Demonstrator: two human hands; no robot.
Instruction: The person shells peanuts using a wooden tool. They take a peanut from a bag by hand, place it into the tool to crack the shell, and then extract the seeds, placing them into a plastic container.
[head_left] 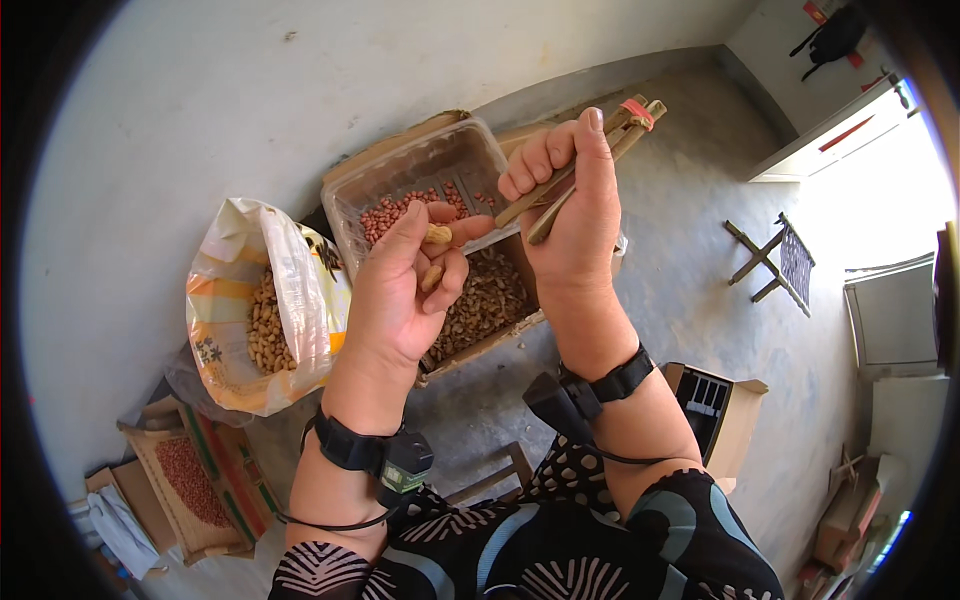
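My left hand [395, 300] is closed around unshelled peanuts. One peanut [438, 234] sits between thumb and forefinger, and another [432, 278] lies against the curled fingers below. To the right, my right hand [585, 215] grips a pair of wooden tongs [622, 140], two sticks bound at the far end with a red band. The tongs' near tips stand slightly apart, close to my left fingertip. Beneath both hands is a clear plastic tray [350, 190] with reddish shelled peanut kernels [385, 212]. A cardboard box of empty peanut shells [480, 305] stands just nearer.
A plastic bag [225, 340] of unshelled peanuts [265, 325] stands left, by the wall. Lower left, an open sack [165, 450] holds reddish kernels. A folding stool [785, 262] stands right. An open carton [740, 415] with a black insert sits beside my right arm.
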